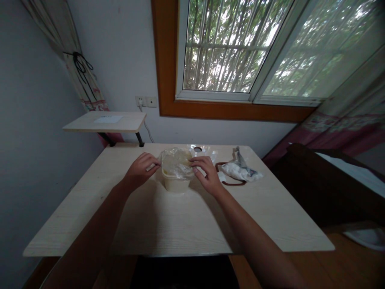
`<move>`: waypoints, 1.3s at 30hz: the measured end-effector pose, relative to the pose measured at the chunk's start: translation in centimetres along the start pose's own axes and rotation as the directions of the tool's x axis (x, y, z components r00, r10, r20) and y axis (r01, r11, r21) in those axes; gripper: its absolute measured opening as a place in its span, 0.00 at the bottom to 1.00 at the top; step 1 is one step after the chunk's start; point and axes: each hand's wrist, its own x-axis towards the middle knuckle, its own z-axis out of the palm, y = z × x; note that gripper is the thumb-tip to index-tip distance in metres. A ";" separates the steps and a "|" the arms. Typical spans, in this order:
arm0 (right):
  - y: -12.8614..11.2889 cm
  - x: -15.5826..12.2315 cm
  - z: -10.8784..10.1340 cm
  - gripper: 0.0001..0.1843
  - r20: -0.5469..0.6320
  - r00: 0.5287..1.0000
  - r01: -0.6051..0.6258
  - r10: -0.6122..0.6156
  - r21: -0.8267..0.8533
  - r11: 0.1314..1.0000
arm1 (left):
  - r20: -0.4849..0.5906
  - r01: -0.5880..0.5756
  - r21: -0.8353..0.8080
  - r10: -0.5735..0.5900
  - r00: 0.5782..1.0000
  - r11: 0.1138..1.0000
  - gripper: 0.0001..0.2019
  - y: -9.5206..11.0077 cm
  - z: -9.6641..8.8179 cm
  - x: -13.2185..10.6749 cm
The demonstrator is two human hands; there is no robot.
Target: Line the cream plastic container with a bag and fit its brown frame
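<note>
A pale plastic tub [177,185] stands upright on the wooden table [135,224], with a sheet of clear crinkled plastic film [178,159] over its top. Something yellowish shows faintly beneath the film, too blurred to name. At the tub's left rim, my left hand [142,167] is closed, its thumb and fingers pinching the film's edge. My right hand [208,171] is on the opposite side, fingers bent and closed on the film near the right rim. The exact fold in each pinch is too small to make out.
Right of the tub, a clear bag with white contents [240,170] lies over a brown-rimmed frame [234,184]. A cable hole [197,149] is near the back edge. A small raised shelf [78,123] with a paper stands at back left, below a wall socket [140,101].
</note>
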 end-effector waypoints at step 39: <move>1.0 -2.7 2.5 0.32 0.022 1.000 0.002 -0.002 -0.003 1.000 | 0.209 -0.112 0.170 0.076 0.975 0.979 0.05 -0.3 2.6 -3.8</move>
